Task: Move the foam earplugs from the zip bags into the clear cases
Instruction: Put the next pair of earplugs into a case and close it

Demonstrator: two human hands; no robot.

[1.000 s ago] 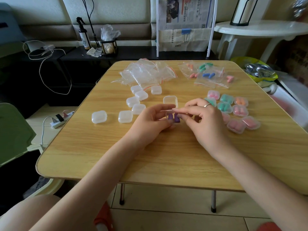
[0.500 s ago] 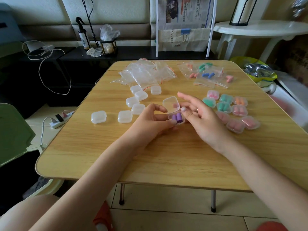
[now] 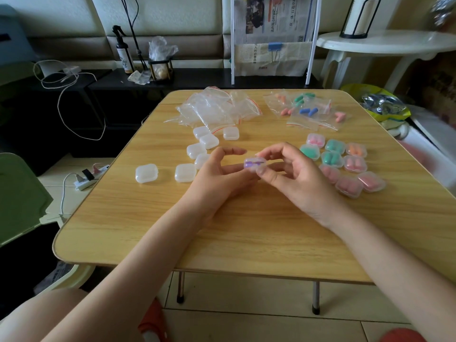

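Note:
A small clear case (image 3: pixel 254 164) with purple earplugs inside is held above the middle of the wooden table (image 3: pixel 246 223), its lid down. My right hand (image 3: pixel 291 176) pinches it between thumb and forefinger. My left hand (image 3: pixel 219 174) supports it from the left with its fingertips, forefinger raised. Zip bags with earplugs (image 3: pixel 311 112) in orange, green, blue and pink lie at the back right. Filled cases (image 3: pixel 345 164) stand in a cluster to the right of my right hand.
A heap of empty zip bags (image 3: pixel 217 109) lies at the back middle. Several empty clear cases (image 3: pixel 185 172) are spread left of my hands, one (image 3: pixel 146 173) further left. A white side table (image 3: pixel 385 45) and a newspaper rack (image 3: pixel 274 38) stand behind.
The case lid, open half a second ago, is now down over the purple earplugs. My right hand moved from reaching over the case to pinching it.

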